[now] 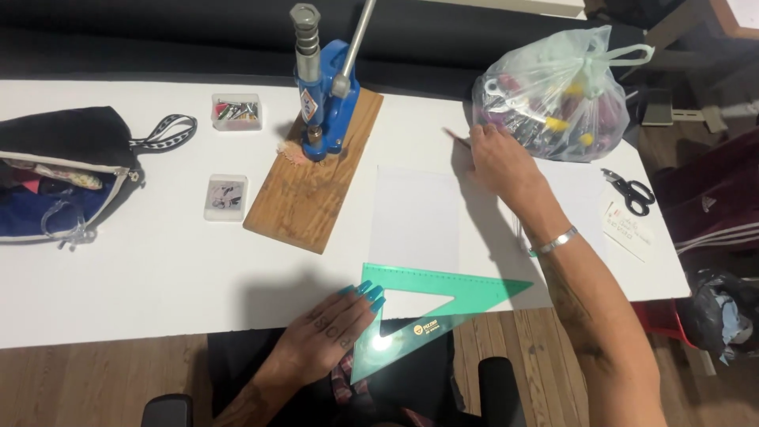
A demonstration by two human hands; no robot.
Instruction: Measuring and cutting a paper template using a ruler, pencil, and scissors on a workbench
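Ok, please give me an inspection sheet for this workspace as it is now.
Surface: white table, wood floor below.
Job's things: green set square over the near edge; white paper; pencil.
Clutter: blue press on a board, two small boxes, pouch, plastic bag, scissors.
Grips: left hand on the set square; right hand at the pencil.
Cables: nothing seen.
Surroundings: dark clothing at right.
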